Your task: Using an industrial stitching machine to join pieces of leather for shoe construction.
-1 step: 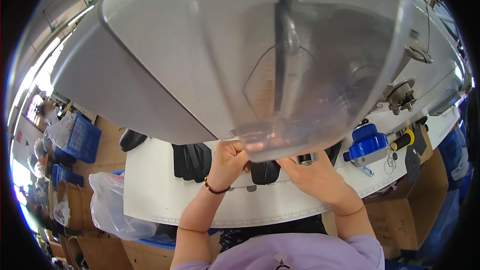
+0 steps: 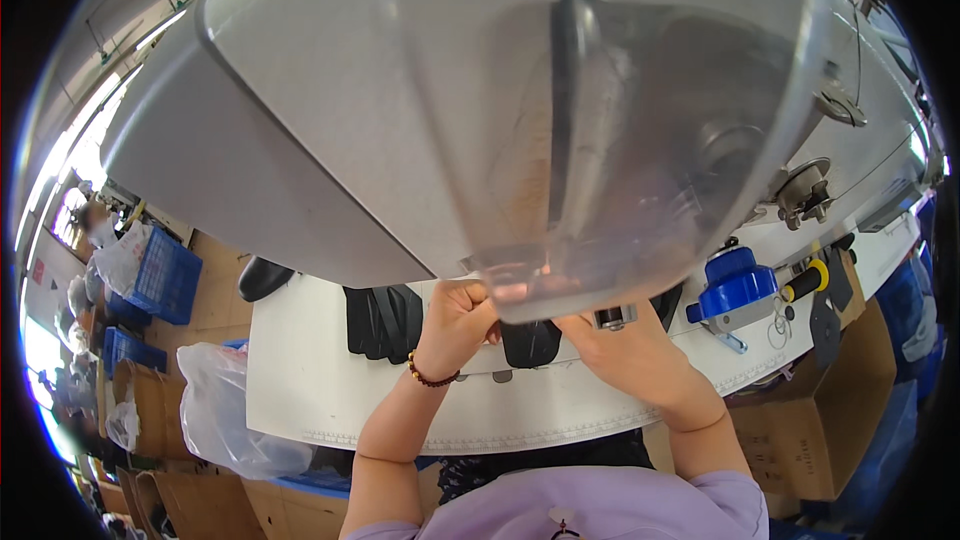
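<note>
Under the head of a large grey sewing machine, both hands work close together at the white table. My left hand is closed, its thumb pressed against curled fingers beside a flat black piece; what it pinches is hidden. My right hand lies at the other side of that piece, thumb side against its edge. Its fingers go out of sight behind the clear plastic cover and a small metal part. A fanned stack of black pieces lies left of my left hand.
A blue device, a yellow-and-black handled tool and black cut pieces lie at the table's right. An open cardboard box stands below there. A clear plastic bag hangs by the left edge, with blue crates beyond.
A dark loop of thread seen behind the clear cover before no longer shows there. Both hands and the black piece look the same.
</note>
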Tool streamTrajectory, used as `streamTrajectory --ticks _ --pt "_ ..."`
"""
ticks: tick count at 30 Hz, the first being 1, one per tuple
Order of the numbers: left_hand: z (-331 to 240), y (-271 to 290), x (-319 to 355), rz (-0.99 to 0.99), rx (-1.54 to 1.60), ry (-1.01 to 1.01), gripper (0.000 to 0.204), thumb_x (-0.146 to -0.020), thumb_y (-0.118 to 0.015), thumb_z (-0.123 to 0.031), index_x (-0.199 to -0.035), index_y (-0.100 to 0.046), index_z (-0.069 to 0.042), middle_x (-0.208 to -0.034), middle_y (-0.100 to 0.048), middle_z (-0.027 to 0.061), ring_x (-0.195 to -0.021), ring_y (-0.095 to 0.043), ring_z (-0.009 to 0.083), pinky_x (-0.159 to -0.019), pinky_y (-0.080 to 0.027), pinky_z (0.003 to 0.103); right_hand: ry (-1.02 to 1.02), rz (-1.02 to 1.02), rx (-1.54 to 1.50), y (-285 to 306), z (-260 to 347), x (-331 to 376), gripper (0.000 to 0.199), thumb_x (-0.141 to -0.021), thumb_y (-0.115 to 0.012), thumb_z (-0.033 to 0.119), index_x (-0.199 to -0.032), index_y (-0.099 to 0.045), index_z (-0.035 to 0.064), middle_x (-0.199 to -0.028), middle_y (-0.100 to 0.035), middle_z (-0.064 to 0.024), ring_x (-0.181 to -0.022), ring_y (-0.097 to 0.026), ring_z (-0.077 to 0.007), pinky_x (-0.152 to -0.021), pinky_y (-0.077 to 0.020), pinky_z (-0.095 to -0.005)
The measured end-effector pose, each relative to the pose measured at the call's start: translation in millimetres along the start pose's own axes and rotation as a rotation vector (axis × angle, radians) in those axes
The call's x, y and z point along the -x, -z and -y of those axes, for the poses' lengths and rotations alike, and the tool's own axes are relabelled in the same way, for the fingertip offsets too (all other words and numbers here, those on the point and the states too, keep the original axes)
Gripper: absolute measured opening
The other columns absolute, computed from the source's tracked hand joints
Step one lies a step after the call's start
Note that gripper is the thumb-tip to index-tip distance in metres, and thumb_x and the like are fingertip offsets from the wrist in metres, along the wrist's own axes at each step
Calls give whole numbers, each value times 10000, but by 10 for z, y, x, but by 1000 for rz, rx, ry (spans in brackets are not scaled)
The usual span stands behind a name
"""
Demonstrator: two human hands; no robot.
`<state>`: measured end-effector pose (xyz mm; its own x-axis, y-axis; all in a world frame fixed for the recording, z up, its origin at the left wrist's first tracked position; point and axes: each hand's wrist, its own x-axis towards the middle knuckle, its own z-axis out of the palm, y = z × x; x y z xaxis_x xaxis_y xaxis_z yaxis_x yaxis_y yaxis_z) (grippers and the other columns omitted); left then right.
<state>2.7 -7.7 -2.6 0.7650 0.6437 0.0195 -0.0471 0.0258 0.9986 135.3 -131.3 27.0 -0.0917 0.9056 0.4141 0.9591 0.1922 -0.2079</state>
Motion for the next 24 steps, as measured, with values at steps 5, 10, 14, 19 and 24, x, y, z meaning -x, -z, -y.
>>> streamTrajectory --ticks 5,10,14,19,24 --pt "3 50 23 67 -242 65 212 -765 -468 -89 -605 -565 11 -490 -508 10 -396 -429 14 -359 -315 132 -21 -44 -63 -14 -37 -5 303 -633 -499 -21 -924 -538 54 -913 -510 -83 -861 -481 -226 -749 -370 -308" --pt "-116 -17 150 211 -76 126 210 -773 -484 -136 -665 -596 4 -550 -563 39 -441 -453 9 -398 -333 120 -34 37 194 49 35 3 344 -640 -487 -13 -966 -539 84 -952 -510 -83 -872 -481 -227 -765 -366 -315" --pt "-39 7 123 235 -88 97 178 -770 -515 -150 -709 -599 -5 -548 -553 23 -446 -438 17 -397 -324 146 -31 32 205 33 -4 12 360 -654 -483 -3 -997 -526 95 -961 -519 -73 -873 -486 -217 -770 -364 -309" --pt "-43 -15 99 161 -77 115 225 -772 -514 -171 -634 -589 -9 -539 -546 13 -441 -420 12 -388 -300 143 -42 63 9 -61 -136 -22 301 -687 -489 27 -982 -515 78 -928 -527 -44 -845 -498 -200 -722 -394 -295" --pt "-43 -2 178 166 -115 112 248 -771 -521 -208 -630 -586 -16 -523 -535 2 -431 -387 8 -380 -282 144 -20 -7 -126 -25 -49 14 236 -697 -498 53 -932 -527 67 -922 -525 -42 -835 -502 -204 -692 -406 -295"
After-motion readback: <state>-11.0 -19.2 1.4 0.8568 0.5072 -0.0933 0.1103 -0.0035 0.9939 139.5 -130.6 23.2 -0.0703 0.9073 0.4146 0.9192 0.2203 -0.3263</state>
